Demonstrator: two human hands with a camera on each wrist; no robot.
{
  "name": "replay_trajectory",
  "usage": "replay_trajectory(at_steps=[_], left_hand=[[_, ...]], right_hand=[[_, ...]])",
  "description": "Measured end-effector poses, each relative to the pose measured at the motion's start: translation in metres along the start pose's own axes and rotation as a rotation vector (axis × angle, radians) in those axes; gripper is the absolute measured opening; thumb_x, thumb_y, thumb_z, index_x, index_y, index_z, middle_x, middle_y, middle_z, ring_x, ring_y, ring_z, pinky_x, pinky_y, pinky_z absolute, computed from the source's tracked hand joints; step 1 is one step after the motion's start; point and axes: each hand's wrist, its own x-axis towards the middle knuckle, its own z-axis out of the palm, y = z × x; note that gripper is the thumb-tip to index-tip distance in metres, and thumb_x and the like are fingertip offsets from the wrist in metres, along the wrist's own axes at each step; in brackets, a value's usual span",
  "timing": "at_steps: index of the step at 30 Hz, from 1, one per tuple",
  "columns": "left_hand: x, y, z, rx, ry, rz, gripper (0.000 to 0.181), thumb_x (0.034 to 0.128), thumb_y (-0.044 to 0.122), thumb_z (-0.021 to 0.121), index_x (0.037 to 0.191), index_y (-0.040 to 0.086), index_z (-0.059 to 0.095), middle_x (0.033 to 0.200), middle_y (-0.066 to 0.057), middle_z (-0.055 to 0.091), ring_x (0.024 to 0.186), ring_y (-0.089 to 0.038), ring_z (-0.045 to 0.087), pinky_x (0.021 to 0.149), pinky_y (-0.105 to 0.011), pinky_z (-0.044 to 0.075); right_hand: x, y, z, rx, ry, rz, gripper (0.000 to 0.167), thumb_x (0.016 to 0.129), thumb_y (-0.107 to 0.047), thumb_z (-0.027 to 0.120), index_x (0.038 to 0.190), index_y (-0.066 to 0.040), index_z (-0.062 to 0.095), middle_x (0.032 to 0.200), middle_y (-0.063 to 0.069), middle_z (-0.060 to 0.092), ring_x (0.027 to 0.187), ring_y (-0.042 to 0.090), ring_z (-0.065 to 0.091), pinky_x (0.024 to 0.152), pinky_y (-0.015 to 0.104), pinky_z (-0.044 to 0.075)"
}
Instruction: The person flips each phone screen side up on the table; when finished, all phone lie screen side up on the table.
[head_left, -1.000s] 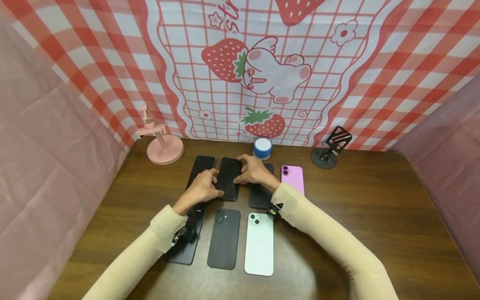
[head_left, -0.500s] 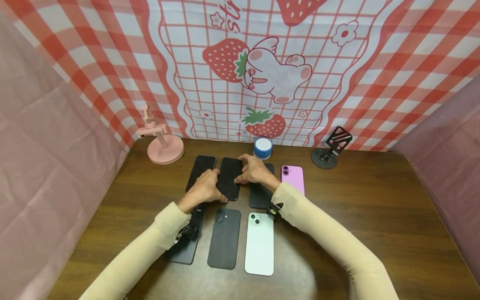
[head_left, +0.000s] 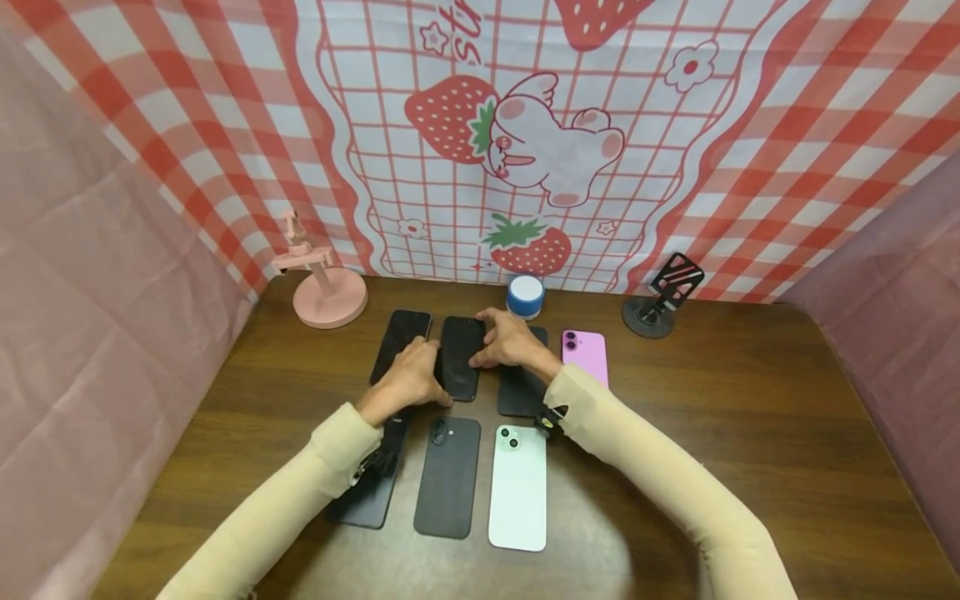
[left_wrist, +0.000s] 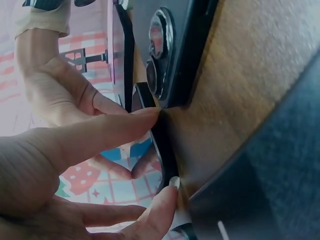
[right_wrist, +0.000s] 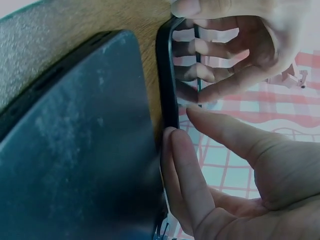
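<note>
A black phone (head_left: 461, 358) lies screen up between the two hands, flat on the table. At its left side and lower left corner are the thumb and fingers of the left hand (head_left: 410, 377), gripping the edge. From the other side the right hand (head_left: 510, 340) holds its right edge, and in the right wrist view the fingertips (right_wrist: 181, 142) press the rim with the thumb over the screen. Another black phone (head_left: 402, 335) lies partly behind the left hand, and a dark phone (head_left: 520, 392) sits under the right wrist.
In front lie a dark grey phone (head_left: 447, 479), a mint phone (head_left: 518, 492) and a larger dark phone (head_left: 365, 493). A pink phone (head_left: 585, 358) is at the right. Behind stand a pink stand (head_left: 330, 298), a blue and white round object (head_left: 525, 298) and a black stand (head_left: 649, 317).
The left hand has shifted slightly right, its thumb lower at the phone's corner. The phone between the hands has moved a little to the right. The right hand has stayed almost still.
</note>
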Motion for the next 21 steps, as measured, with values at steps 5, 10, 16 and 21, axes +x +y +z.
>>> replay_trajectory(at_steps=[5, 10, 16, 21], left_hand=[[-0.003, 0.004, 0.001, 0.015, 0.019, 0.037, 0.107, 0.0699, 0.014, 0.098, 0.156, -0.009, 0.038, 0.148, -0.035, 0.048, 0.134, -0.049, 0.053, 0.112, -0.058, 0.047], [-0.01, 0.007, 0.002, 0.029, 0.067, 0.068, 0.103, 0.0708, 0.012, 0.097, 0.156, -0.005, 0.04, 0.146, -0.034, 0.048, 0.131, -0.05, 0.054, 0.111, -0.059, 0.046], [-0.019, 0.008, 0.002, -0.001, 0.093, 0.127, 0.078, 0.0868, 0.013, 0.084, 0.154, 0.003, 0.047, 0.149, -0.03, 0.047, 0.132, -0.048, 0.05, 0.106, -0.059, 0.048], [-0.025, 0.017, 0.005, -0.029, 0.131, 0.223, 0.073, 0.0901, 0.02, 0.082, 0.153, 0.004, 0.049, 0.142, -0.026, 0.052, 0.126, -0.044, 0.053, 0.104, -0.057, 0.048]], right_hand=[[-0.008, 0.002, -0.006, -0.071, -0.003, -0.034, 0.089, 0.077, -0.017, 0.093, 0.154, -0.009, 0.048, 0.123, 0.02, 0.07, 0.108, 0.031, 0.071, 0.096, 0.04, 0.058], [-0.019, 0.006, -0.012, -0.043, -0.001, -0.074, 0.086, 0.078, -0.019, 0.092, 0.152, -0.009, 0.05, 0.124, 0.018, 0.071, 0.118, 0.036, 0.065, 0.098, 0.043, 0.056], [-0.031, 0.01, -0.022, 0.042, -0.008, -0.079, 0.078, 0.081, -0.013, 0.089, 0.15, -0.007, 0.053, 0.127, 0.021, 0.069, 0.096, 0.026, 0.075, 0.084, 0.036, 0.062], [-0.04, 0.018, -0.031, 0.097, 0.001, -0.106, 0.073, 0.083, -0.006, 0.086, 0.148, -0.003, 0.053, 0.129, 0.024, 0.066, 0.083, 0.021, 0.076, 0.076, 0.035, 0.064]])
